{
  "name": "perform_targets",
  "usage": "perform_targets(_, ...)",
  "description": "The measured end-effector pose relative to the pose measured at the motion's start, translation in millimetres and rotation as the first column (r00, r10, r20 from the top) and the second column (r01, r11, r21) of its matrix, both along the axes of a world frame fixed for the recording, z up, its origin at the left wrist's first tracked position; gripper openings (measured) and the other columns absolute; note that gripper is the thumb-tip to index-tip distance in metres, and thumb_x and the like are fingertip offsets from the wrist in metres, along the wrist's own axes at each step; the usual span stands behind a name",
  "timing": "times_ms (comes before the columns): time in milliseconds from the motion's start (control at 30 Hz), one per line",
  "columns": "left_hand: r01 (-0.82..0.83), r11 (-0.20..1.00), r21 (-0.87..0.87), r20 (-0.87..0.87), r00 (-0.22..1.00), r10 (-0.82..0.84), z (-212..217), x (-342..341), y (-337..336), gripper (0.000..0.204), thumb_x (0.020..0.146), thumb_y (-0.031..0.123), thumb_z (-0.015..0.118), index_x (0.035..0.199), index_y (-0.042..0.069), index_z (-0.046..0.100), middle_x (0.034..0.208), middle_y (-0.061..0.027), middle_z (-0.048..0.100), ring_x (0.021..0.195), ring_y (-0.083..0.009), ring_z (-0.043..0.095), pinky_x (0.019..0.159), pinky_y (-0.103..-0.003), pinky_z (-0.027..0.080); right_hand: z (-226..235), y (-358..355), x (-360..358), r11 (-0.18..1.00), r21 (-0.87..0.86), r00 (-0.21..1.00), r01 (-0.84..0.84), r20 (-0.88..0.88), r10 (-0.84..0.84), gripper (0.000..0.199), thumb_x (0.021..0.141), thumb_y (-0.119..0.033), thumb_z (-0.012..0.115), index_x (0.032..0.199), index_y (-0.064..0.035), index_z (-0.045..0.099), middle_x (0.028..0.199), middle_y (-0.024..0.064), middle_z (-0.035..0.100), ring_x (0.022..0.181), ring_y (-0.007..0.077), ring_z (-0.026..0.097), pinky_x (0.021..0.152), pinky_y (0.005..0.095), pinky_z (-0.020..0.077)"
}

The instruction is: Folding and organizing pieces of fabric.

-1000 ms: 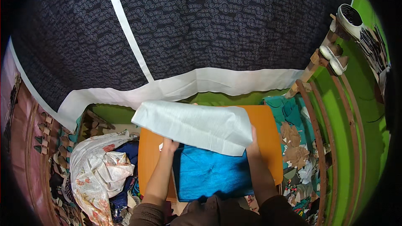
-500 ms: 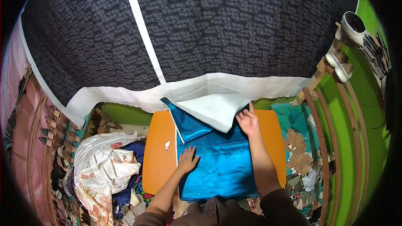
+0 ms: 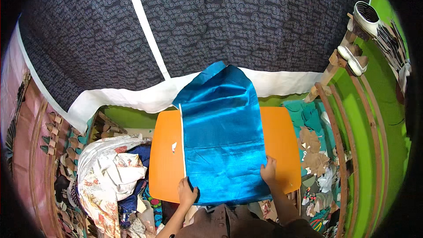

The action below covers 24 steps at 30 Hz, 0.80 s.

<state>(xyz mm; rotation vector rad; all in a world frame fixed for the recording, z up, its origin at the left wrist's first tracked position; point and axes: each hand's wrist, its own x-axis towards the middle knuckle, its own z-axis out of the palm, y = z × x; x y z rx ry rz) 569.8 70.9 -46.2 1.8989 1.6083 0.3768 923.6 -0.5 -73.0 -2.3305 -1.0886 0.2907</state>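
Observation:
A sheet of shiny blue satin fabric [image 3: 222,150] with a pale left edge lies over the orange table [image 3: 282,141]. Its far end rises off the table in a billow in front of the white-bordered dark curtain. My left hand [image 3: 187,192] is closed on the fabric's left edge near the front, its thumb on top. On the opposite edge, a little farther away, my right hand [image 3: 268,170] also pinches the fabric with the thumb above. The fingers beneath the cloth are partly hidden.
A small white scrap [image 3: 174,147] sits on the table's left side. Left of the table is a heap of white floral cloth [image 3: 110,167]. Cut scraps [image 3: 313,150] litter the right side beside wooden rails [image 3: 337,150]. The dark patterned curtain [image 3: 220,22] hangs beyond.
The folded-over far flap with its white underside has opened out into a raised blue sheet. Both hands have drawn back toward me, to the fabric's side edges.

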Motion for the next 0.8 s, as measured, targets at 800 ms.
perform_targets(800, -0.099, 0.934, -0.344, 0.732, 0.595, 0.333, 57.5, 6.4, -57.7, 0.028, 0.085, 0.025, 0.06, 0.095, -0.001, 0.062, 0.082, -0.0021, 0.061, 0.073, -0.01, 0.055, 0.068, -0.026, 0.044, 81.2, -83.2, -11.4, 0.931, 0.339, 0.306, 0.133, -0.908, 0.287, 0.029, 0.083, -0.013, 0.06, 0.109, -0.0017, 0.055, 0.101, 0.0035, 0.06, 0.092, 0.0127, 0.055, 0.084, 0.0269, 0.042)
